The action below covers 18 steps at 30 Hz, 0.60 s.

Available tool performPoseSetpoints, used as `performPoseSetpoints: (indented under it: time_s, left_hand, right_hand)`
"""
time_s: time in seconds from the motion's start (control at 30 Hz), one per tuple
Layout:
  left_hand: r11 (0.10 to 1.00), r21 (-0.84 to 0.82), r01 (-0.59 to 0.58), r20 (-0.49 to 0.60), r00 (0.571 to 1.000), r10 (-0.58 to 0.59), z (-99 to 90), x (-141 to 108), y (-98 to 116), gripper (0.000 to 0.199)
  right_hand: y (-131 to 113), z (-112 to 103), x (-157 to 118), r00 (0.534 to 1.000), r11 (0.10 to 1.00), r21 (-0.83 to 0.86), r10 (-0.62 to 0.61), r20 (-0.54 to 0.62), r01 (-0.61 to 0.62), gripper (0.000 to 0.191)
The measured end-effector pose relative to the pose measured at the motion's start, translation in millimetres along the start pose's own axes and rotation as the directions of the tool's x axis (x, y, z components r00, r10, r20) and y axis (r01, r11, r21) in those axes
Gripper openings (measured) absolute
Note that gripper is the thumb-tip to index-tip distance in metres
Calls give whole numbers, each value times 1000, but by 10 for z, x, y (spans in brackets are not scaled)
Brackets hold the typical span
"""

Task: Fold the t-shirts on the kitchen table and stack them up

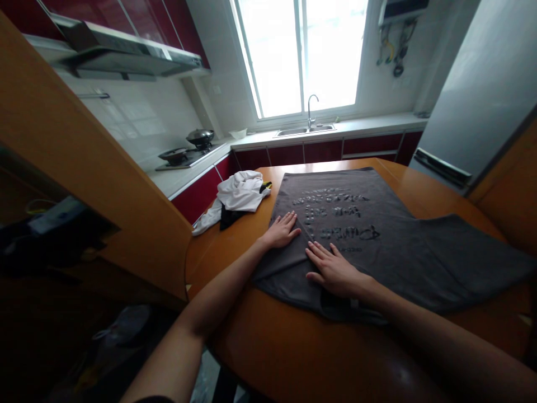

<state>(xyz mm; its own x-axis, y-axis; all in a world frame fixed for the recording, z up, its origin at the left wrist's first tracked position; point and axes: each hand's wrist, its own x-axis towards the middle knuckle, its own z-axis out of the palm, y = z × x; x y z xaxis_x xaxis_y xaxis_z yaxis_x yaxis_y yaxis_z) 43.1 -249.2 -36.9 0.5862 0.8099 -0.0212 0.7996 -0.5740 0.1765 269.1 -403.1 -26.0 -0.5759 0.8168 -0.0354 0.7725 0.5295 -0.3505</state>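
Note:
A dark grey T-shirt (390, 263) with shiny lettering lies spread on the wooden table, its neck opening toward me. Its left side is folded inward, and one sleeve reaches out to the right. My left hand (282, 230) rests flat on the shirt's left edge, fingers stretched out. Beside it, my right hand (333, 271) presses on the cloth below the lettering with its fingers spread. Neither hand grips anything. Part of the collar is hidden under my right hand and forearm.
A crumpled pile of white and black clothes (241, 193) lies at the table's left edge. The round wooden table (293, 347) fills the front. Behind stand a counter with a sink (293, 132), a stove with pans (200, 137), and a fridge (474, 84) at right.

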Motion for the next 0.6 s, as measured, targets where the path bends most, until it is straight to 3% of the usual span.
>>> performPoseSetpoints:
  time_s: [0.27,0.5,0.6]
  left_hand:
    - [999,22,39,8,999,-39,46,-20,45,75]
    - [999,16,-50,-150,987,52,-26,-117,126,73]
    - [999,17,-35,-90,995,36,7,-147,162,73]
  right_hand:
    - [3,-17,-5,1000,1000,-15,-1,20,1,71]
    - [-2,-37,-6,1000,1000,-22,-16,17,17,71]
    - [18,-22,2,1000,999,-14,-31,-3,31,73]
